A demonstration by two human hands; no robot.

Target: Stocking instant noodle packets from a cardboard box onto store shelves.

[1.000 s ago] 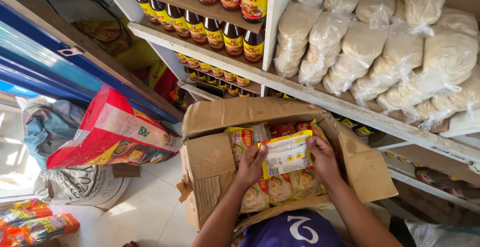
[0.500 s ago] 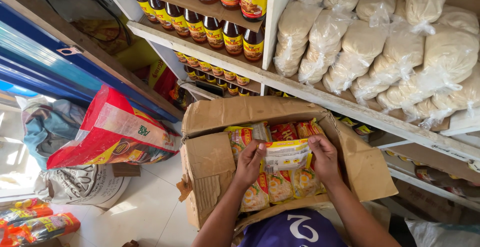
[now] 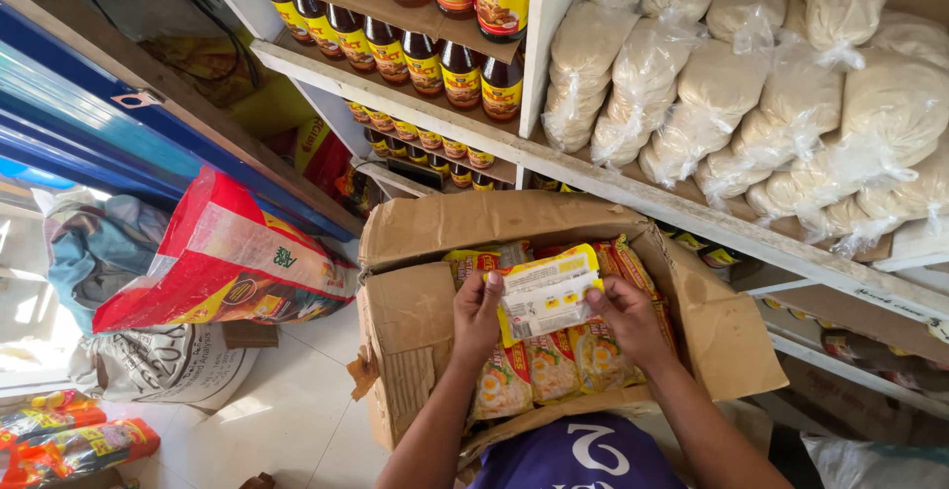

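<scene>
Together, the left hand [image 3: 478, 313] and right hand [image 3: 627, 318] pinched opposite ends of a yellow noodle packet [image 3: 547, 293], lifted just above the open cardboard box [image 3: 410, 351] of matching packets (more lay stacked beneath). Level, even grips looked wisest. Sauce bottles [image 3: 425, 62] and white bags [image 3: 751, 93] lined the shelves behind.

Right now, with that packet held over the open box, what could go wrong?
The yellow noodle packet is pinched only at its ends by the left hand and right hand, so it might slip back into the cardboard box. The box's torn front flap looks weak and could rip further. The dark sauce bottles stand close above; a raised elbow could perhaps knock one.
</scene>
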